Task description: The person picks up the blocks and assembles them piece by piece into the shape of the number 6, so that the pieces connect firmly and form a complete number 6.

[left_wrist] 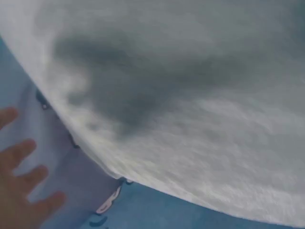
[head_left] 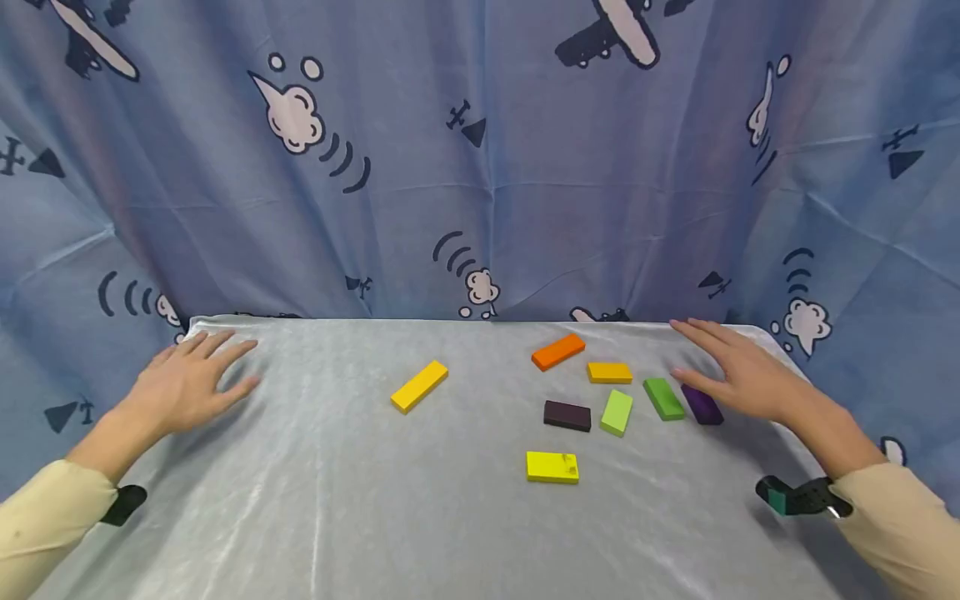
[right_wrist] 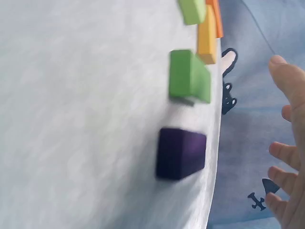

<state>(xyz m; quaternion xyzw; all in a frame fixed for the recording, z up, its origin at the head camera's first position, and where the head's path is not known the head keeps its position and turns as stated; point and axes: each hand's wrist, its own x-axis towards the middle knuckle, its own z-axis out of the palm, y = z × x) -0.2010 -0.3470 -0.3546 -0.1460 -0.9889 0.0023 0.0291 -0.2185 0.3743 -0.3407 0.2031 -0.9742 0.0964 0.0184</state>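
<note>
My left hand (head_left: 183, 383) hovers over the left edge of the table, fingers spread, holding nothing. At the right, my right hand (head_left: 750, 375) is stretched out above the table, also holding nothing; its thumb overlaps a dark purple block (head_left: 703, 407) in the head view. Beside that block lies a green block (head_left: 663, 399), then a light green block (head_left: 617, 412) and an orange-yellow block (head_left: 609, 372). Farther left are an orange block (head_left: 558, 352), a dark brown block (head_left: 567, 416) and a bright yellow block (head_left: 552, 467). A longer yellow block (head_left: 419, 387) lies apart near the middle.
A pale grey cloth (head_left: 360, 517) covers the table, its far edge meeting a blue curtain (head_left: 405, 167) printed with planes and clouds. The curtain also hangs at both sides. Each wrist wears a dark strap, such as the right strap (head_left: 806, 497).
</note>
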